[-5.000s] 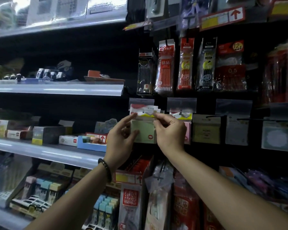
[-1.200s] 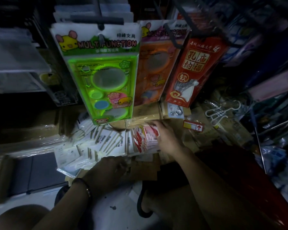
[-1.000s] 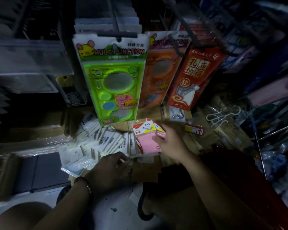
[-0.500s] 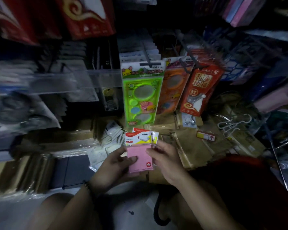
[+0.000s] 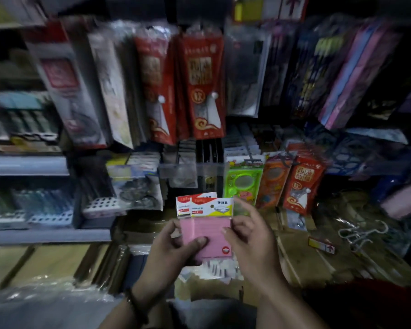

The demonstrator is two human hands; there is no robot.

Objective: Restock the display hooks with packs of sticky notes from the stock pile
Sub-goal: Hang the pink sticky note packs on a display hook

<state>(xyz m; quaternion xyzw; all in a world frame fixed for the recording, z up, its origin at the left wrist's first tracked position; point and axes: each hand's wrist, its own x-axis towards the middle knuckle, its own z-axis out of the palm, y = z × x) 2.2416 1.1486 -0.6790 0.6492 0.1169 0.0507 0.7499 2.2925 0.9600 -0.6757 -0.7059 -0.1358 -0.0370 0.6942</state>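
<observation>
1. Lower centre: a left wrist with a dark bracelet [image 5: 134, 305], and a bare right forearm beside it.
2. Centre: the left hand [image 5: 171, 255] grips the pink packs [image 5: 209, 224] from the left. Its thumb [image 5: 201, 241] is pressed on the front face and its fingers are curled behind.
3. The right hand [image 5: 252, 243] pinches the right edge of the pink packs, fingertips on the front. The thumb is hidden.
4. The pink packs stand upright between the two hands, at the middle of the frame. Two red, white and yellow header cards overlap at the top, above the fingers.
5. Just below the hands, the pile [image 5: 214, 269] of pale packs lies blurred on cardboard [image 5: 301, 260].
6. Right of centre, white hangers [image 5: 363, 233] lie on the cardboard.
7. Behind the pink packs, right of centre, three items hang side by side: a green stencil [image 5: 241, 184], an orange one [image 5: 272, 181] and a red pack [image 5: 301, 184].
8. At left are grey shelves [image 5: 26, 165] with blurred goods.
9. At upper centre, long red packs [image 5: 202, 86] hang among clear and dark ones.
</observation>
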